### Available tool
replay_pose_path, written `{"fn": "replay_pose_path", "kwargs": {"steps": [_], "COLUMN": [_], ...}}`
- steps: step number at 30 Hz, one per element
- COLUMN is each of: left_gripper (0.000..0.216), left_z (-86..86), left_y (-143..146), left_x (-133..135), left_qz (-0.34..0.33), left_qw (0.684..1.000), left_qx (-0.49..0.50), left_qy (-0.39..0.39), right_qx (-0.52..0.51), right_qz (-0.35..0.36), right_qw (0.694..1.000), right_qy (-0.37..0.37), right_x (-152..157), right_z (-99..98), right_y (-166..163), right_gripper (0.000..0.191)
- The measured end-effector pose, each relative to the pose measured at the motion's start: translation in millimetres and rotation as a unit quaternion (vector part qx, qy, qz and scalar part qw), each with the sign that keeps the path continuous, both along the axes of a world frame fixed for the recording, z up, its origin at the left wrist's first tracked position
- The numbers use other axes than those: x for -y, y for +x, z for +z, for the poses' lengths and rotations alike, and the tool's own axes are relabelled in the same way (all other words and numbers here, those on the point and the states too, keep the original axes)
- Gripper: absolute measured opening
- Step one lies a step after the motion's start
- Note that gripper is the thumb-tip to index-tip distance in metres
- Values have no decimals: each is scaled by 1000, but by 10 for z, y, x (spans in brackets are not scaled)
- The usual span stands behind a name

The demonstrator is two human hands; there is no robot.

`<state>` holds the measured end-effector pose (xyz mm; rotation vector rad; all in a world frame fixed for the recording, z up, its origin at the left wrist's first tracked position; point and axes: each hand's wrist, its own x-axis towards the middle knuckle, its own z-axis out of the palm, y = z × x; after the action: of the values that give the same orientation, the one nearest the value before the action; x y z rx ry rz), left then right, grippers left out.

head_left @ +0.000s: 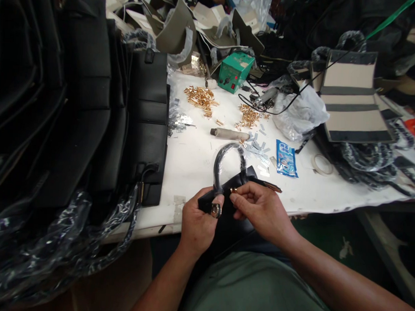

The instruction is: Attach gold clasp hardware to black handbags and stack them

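Observation:
My left hand (200,221) grips the left side of a black handbag piece (239,227), its thumb near a gold-coloured metal fitting (216,210). A black handle (230,151) wrapped in clear plastic arches up from the piece over the table edge. Just right of the handle's base, my right hand (260,207) pinches a small gold metal fitting (233,191) between thumb and fingertips against the black piece. A dark strap with a gold edge (269,185) sticks out to the right above that hand. The lower part of the piece is in shadow near my lap.
Piles of gold fittings (201,98) and thin metal plates (258,148) lie on the white table (193,159). Behind stands a green control box (236,72). A wrapped rod (228,133) and a blue packet (286,158) are nearby. Black bag panels (83,92) crowd the left, beige-lined ones (349,99) the right.

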<state>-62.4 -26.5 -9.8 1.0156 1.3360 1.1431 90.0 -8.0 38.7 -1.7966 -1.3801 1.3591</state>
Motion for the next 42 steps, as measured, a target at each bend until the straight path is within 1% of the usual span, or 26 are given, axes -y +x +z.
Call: {"fn": "replay_pose_path", "kwargs": {"steps": [2,7,10,12,14,15,16,17,19,20,21,24,26,31,36,38,42], "left_gripper": [19,19,19,19,19,19,19,19,21,21,21,21,20,18,31,34,31], "left_z": [6,11,-2,-7,-1,6,14,22,28,24,17,-14,-29,-9,40,51,51], "left_y": [-2,10,27,38,46,49,51,53,55,56,57,55,50,13,-27,-31,-23], "left_x": [-2,-26,-40,-43,-46,-49,-53,-59,-75,-84,-94,-116,-125,-132,-151,-158,-154], "left_qz": [-1,1,-2,-7,-14,-16,-17,-18,-8,-2,4,15,11,-30,-83,-93,-90], "left_qw": [1000,1000,1000,1000,1000,1000,1000,1000,1000,1000,999,999,999,996,980,978,981], "left_qx": [-1,-12,-15,-6,0,0,-3,-7,-12,-11,-8,-4,-1,64,148,159,147], "left_qy": [1,5,3,-3,-7,-8,-10,-12,-20,-25,-31,-43,-46,-61,-99,-100,-88], "right_qx": [-5,34,11,-20,-43,-36,-11,26,98,109,98,17,-12,-34,-31,-22,8], "right_qz": [-5,27,25,26,41,48,58,70,82,78,64,-9,-26,-20,-9,-8,-6], "right_qw": [1000,999,999,999,998,998,998,995,982,979,983,996,997,997,997,997,997], "right_qy": [3,26,27,10,-10,-3,22,62,140,152,143,86,73,61,64,67,72], "right_x": [0,-26,-52,-65,-66,-60,-51,-40,-22,-20,-22,-47,-61,-70,-92,-94,-75], "right_z": [8,75,92,86,74,69,65,65,71,77,80,60,17,-87,-101,-99,-96], "right_y": [-1,55,116,159,193,204,212,217,227,238,253,323,364,380,362,353,317], "right_gripper": [20,16,19,22,23,22,20,18,13,13,14,20,23,24,24,24,21]}}
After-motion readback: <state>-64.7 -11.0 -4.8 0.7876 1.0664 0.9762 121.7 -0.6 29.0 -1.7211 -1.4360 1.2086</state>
